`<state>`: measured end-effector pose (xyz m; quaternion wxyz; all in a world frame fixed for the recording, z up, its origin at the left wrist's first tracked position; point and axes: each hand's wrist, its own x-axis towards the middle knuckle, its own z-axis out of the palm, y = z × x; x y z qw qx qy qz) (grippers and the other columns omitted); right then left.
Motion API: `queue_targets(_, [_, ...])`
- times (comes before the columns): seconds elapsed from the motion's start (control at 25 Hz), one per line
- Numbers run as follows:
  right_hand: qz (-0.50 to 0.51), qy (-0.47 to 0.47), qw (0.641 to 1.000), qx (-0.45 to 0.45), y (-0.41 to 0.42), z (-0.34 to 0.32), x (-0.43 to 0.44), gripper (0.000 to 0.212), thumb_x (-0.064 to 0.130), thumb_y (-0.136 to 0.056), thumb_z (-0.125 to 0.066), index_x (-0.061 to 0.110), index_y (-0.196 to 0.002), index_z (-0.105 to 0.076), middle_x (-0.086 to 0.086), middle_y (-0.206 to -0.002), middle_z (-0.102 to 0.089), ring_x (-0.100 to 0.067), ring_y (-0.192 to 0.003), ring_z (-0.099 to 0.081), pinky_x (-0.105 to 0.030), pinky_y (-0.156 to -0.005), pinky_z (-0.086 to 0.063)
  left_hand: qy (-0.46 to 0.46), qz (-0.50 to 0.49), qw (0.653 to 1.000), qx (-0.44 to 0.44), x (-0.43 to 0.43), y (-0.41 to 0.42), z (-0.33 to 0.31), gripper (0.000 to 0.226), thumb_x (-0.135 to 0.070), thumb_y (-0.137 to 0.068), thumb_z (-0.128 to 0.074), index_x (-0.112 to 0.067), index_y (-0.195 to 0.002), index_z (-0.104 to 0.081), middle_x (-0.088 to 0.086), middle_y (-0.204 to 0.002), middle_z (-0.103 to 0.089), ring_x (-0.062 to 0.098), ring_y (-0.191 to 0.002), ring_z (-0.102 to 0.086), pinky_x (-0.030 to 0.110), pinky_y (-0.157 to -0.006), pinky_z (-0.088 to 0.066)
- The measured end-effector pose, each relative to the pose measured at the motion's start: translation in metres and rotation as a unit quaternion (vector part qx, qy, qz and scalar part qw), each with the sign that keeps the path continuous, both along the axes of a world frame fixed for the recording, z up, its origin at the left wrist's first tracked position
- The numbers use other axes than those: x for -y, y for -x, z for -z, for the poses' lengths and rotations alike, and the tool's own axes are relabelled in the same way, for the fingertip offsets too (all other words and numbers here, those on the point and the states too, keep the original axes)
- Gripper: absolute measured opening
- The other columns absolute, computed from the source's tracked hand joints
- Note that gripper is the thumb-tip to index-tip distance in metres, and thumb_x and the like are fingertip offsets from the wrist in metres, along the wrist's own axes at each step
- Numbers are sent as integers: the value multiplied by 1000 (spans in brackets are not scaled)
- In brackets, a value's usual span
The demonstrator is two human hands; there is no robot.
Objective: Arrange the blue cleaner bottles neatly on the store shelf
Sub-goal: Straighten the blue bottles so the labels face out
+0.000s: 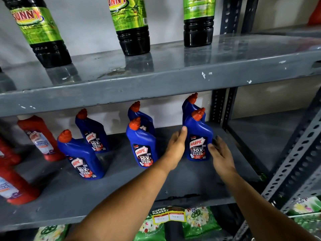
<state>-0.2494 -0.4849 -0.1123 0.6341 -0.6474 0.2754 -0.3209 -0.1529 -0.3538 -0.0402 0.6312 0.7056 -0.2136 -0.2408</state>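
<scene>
Several blue cleaner bottles with red caps stand upright on the grey middle shelf (173,185), in three front-and-back pairs. The front right bottle (198,136) sits between my hands. My left hand (177,145) lies flat against its left side, thumb touching the shoulder. My right hand (220,153) is on its right, fingers spread, fingertips at the label edge. Neither hand wraps around it. Behind it stands the back right bottle (190,105). The middle pair (141,145) and the left pair (79,153) stand apart from my hands.
Red cleaner bottles (40,138) fill the shelf's left end. Dark bottles with green labels (133,23) stand on the upper shelf. A perforated metal post (291,162) bounds the right side. Green packets (184,221) lie on the shelf below.
</scene>
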Motion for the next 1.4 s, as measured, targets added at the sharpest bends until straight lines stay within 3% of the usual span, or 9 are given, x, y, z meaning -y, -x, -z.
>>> queue_targets(0.12, [-5, -52, 999, 6, -6, -5, 0, 31, 38, -95, -50, 27, -123, -58, 7, -123, -61, -9, -108, -60, -29, -88, -47, -16, -3, 997, -79, 0, 8, 25, 38, -68, -86, -34, -42, -85, -63, -27, -86, -64, -5, -90, -57, 26, -90, -41])
queue_targets(0.24, [-29, -42, 998, -22, -7, -6, -2, 23, 51, -94, -44, 38, -96, -62, 9, -107, -67, -7, -97, -63, -28, -77, -48, -8, -25, 995, -101, 0, 16, 32, 42, -59, -92, -35, -36, -77, -67, -26, -72, -71, -8, -83, -61, 22, -79, -43])
queue_targets(0.44, [-19, -13, 999, -39, 1, -1, -2, 29, 60, -91, -39, 42, -96, -61, 16, -101, -65, -7, -99, -61, -26, -77, -47, 34, -54, 993, -95, -9, 32, 38, 34, -37, -98, -42, -29, -78, -68, -18, -80, -71, -7, -77, -65, 11, -66, -47])
queue_targets(0.64, [-17, -27, 998, -49, 17, 3, -9, 59, 80, -74, -39, 42, -114, -61, 8, -116, -62, -15, -109, -58, -39, -95, -47, 17, -51, 997, -63, -19, 52, 43, 23, -32, -98, -46, -29, -80, -61, -19, -82, -62, -21, -63, -58, -2, -55, -41])
queue_targets(0.84, [-35, -1, 999, -33, 34, -1, -19, 28, 75, -79, -38, 62, -88, -61, 22, -103, -62, -1, -98, -59, -27, -84, -46, 28, -24, 997, -70, -28, 64, 43, 23, -27, -99, -44, -27, -86, -62, -15, -87, -63, -22, -64, -60, -1, -55, -43])
queue_targets(1.04, [-44, 18, 998, -28, 44, -4, -24, 34, 70, -79, -37, 49, -88, -62, 20, -96, -64, 3, -91, -61, -19, -73, -46, 28, -41, 997, -63, -32, 72, 35, 24, -24, -99, -44, -28, -81, -60, -16, -81, -61, -22, -57, -58, -1, -51, -43])
queue_targets(1.16, [-48, 17, 998, -37, 47, -8, -26, 40, 70, -80, -36, 44, -98, -61, 18, -102, -63, -2, -98, -60, -23, -77, -46, 41, -41, 996, -74, -33, 76, 29, 24, -23, -99, -44, -29, -81, -59, -17, -80, -61, -22, -58, -58, -1, -50, -42])
queue_targets(1.28, [1, 16, 999, -32, 52, -2, -31, 57, 71, -82, -35, 37, -125, -50, 9, -122, -55, -13, -111, -54, -32, -90, -45, 41, -60, 996, -55, -39, 78, 30, 20, -23, -98, -46, -31, -87, -61, -18, -91, -63, -19, -73, -61, -1, -63, -43])
queue_targets(1.4, [85, 128, 988, -6, 66, 5, -48, 26, 64, -89, -37, 45, -97, -52, 4, -104, -59, -13, -92, -58, -30, -77, -46, 43, -150, 987, 40, -67, 73, 51, 16, -33, -94, -51, -28, -98, -66, -5, -107, -70, 5, -100, -63, 24, -92, -47])
